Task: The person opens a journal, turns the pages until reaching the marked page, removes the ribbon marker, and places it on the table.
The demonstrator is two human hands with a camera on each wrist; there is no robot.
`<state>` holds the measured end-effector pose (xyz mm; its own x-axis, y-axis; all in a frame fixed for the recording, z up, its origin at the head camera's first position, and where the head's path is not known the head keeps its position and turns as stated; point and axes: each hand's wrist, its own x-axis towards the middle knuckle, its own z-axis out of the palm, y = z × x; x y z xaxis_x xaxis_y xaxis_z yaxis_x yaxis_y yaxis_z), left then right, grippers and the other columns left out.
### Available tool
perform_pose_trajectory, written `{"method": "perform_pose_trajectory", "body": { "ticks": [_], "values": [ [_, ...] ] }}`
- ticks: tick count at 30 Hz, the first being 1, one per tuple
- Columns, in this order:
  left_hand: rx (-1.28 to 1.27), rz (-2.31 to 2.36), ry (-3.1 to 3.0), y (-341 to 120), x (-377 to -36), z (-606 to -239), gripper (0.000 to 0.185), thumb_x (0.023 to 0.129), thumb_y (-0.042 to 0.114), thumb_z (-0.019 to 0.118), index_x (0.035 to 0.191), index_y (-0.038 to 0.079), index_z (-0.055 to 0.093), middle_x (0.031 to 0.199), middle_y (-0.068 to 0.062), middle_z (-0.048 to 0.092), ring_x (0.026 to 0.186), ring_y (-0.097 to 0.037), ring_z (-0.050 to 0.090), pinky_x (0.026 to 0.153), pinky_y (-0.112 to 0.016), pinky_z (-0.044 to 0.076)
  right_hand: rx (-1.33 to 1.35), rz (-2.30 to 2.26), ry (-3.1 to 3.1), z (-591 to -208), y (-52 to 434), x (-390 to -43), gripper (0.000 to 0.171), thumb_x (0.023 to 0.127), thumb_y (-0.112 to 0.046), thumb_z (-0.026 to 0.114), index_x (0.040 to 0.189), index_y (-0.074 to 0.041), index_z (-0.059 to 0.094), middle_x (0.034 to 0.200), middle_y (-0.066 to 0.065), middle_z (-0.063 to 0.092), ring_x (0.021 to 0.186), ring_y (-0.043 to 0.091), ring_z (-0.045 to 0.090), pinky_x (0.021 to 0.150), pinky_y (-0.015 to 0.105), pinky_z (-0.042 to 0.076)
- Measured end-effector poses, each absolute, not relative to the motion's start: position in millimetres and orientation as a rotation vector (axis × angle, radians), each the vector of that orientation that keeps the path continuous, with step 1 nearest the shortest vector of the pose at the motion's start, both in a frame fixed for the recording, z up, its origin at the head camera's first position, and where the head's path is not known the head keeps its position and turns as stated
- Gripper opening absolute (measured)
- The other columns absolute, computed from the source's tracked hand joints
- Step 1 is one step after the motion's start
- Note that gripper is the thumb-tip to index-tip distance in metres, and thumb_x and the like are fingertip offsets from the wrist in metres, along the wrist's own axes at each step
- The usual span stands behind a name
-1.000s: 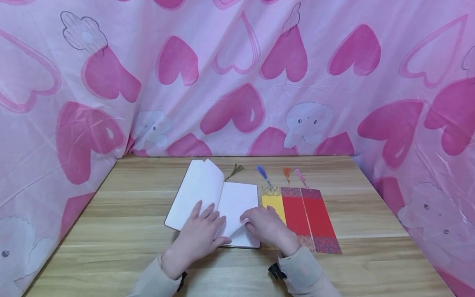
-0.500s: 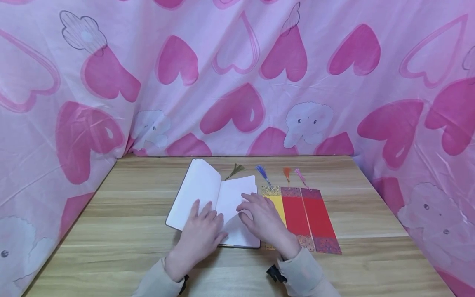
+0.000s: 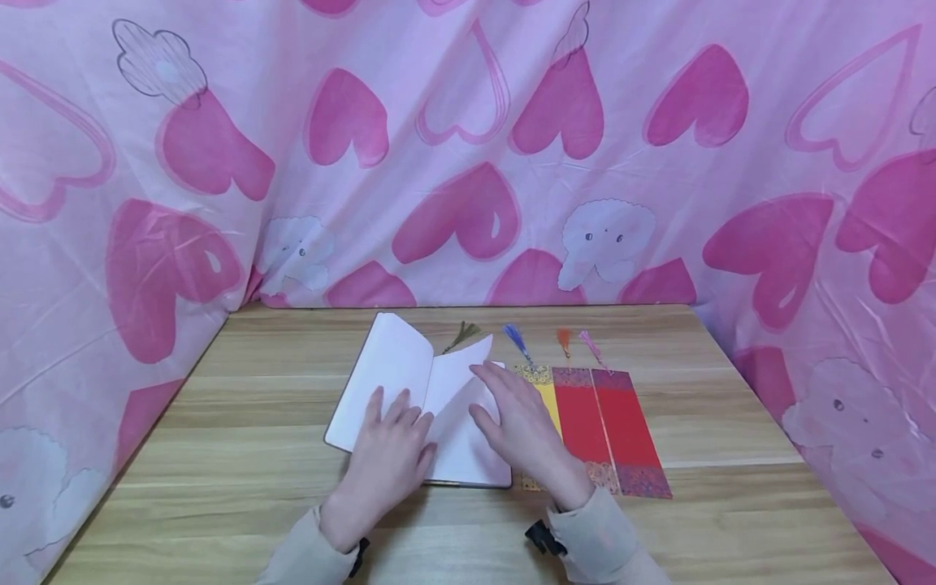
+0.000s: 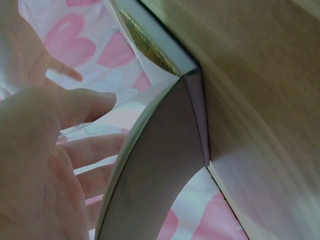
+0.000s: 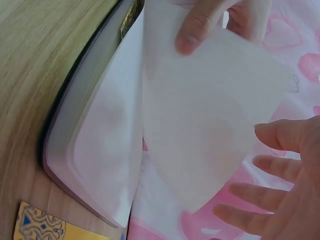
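Observation:
An open notebook [image 3: 395, 370] with white pages lies on the table. My left hand [image 3: 391, 455] rests on its left-hand pages, fingers extended. My right hand [image 3: 522, 418] is over the right half, its relaxed fingers at the outer edge of a raised leaf [image 3: 461, 374] that stands partly turned up. In the right wrist view this leaf [image 5: 210, 105] rises off the page block, and the right fingers [image 5: 250, 220] are spread beside it. A gold patterned strip [image 4: 147, 42] shows among the pages at the notebook's lower edge, mostly hidden. An olive tassel [image 3: 461, 336] pokes out at the top.
To the right of the notebook lie a yellow bookmark [image 3: 537, 375], partly behind my right hand, and two red bookmarks [image 3: 581, 414]. Blue [image 3: 517, 340], orange [image 3: 564, 340] and pink tassels [image 3: 591, 343] extend above them. A pink heart-print cloth [image 3: 453, 211] surrounds the wooden table [image 3: 219, 455].
One leaf has gone over to the left, and another now stands raised off the right half. My right hand has moved slightly upward along the page edge; the left stays on the left-hand pages.

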<state>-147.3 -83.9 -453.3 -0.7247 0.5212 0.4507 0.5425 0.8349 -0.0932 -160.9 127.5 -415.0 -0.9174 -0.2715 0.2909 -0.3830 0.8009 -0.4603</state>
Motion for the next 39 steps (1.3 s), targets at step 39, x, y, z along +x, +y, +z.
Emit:
{"method": "perform_pose_trajectory", "body": {
  "ticks": [39],
  "values": [
    [-0.580,-0.070,-2.463,-100.1,-147.8,-419.7,0.076,0.080,-0.013,0.061,0.150,0.009,0.038,0.134,-0.026,0.053,0.122,-0.041,0.052,0.099,-0.060,0.039,0.696,0.581,-3.438,-437.1,122.2,-156.7,0.100,0.069,-0.036,0.089,0.153,-0.024,0.035,0.161,0.005,0.021,0.148,0.030,0.009,0.114,0.060,0.011]
  ]
}}
